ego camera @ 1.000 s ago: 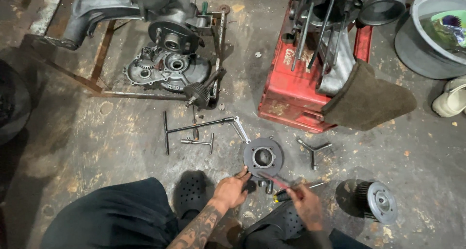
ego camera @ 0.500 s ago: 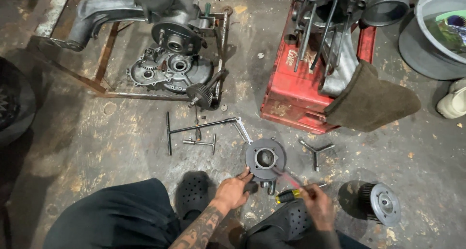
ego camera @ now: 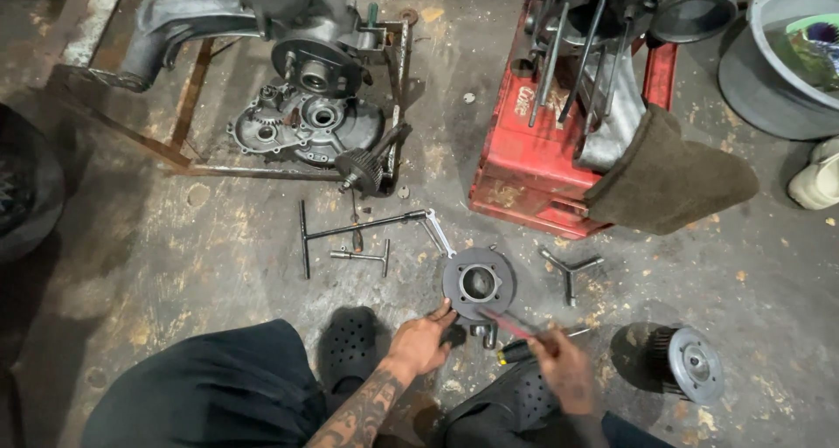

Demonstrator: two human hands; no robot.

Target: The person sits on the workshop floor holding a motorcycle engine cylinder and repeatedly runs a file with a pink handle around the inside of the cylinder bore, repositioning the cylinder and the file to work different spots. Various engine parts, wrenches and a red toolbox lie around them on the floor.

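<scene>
**Hands at the cylinder on the workshop floor**

Low in the middle of the frame, a round grey cylinder (ego camera: 478, 283) with a central bore lay flat on the stained concrete floor (ego camera: 175, 264), its bore axis pointing up toward the camera. The left hand (ego camera: 421, 343) reached in from the lower centre, fingertips touching the cylinder's lower-left rim; its grip was loose, resting on the edge rather than wrapped around it. The right hand (ego camera: 564, 369), lower and to the right, was closed around a screwdriver (ego camera: 524, 339) with a red shaft and dark handle. The tool's long axis ran up and left from that hand, its tip at the cylinder's lower-right edge. So the cylinder lay just above and between both hands, the left one in contact, the right one reaching it only through the tool.

Just beyond the cylinder, a spanner (ego camera: 437, 234) lay angled against its upper-left side. Left of that were a long T-handle wrench (ego camera: 350, 229) and a smaller one (ego camera: 363, 256). A three-armed wrench (ego camera: 568, 269) lay to the right. A finned flywheel (ego camera: 686, 365) sat at lower right, well apart. Higher up, an engine case (ego camera: 306, 129) rested in a rusty frame, and a red crate (ego camera: 533, 151) carried more parts under a brown cloth (ego camera: 673, 177).
</scene>
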